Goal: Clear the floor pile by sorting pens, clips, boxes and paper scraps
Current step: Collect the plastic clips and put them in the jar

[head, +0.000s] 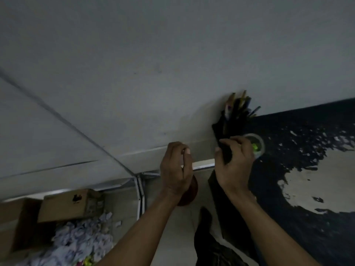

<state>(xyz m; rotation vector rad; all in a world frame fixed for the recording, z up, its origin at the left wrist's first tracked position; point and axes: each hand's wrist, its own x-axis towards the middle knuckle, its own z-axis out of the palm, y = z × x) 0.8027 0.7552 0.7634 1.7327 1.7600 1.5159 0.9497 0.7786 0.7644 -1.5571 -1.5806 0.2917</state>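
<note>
My right hand (233,162) grips the lower part of a black pen holder (228,129) filled with several pens and pencils (240,104) sticking up, against the grey wall. Right behind that hand stands a clear plastic cup (256,144) with green clips in it, on the worn black tabletop (307,150). My left hand (176,167) is raised beside it, thumb and fingers pinched together; whether something thin sits between them cannot be told. At the lower left a pile of crumpled paper scraps (80,242) lies on the floor.
Cardboard boxes (67,205) stand on the floor at the lower left, next to the paper pile. A round reddish-brown object (189,191) shows behind my left wrist. My dark trouser leg and foot (207,237) are below. The picture is dim and blurred.
</note>
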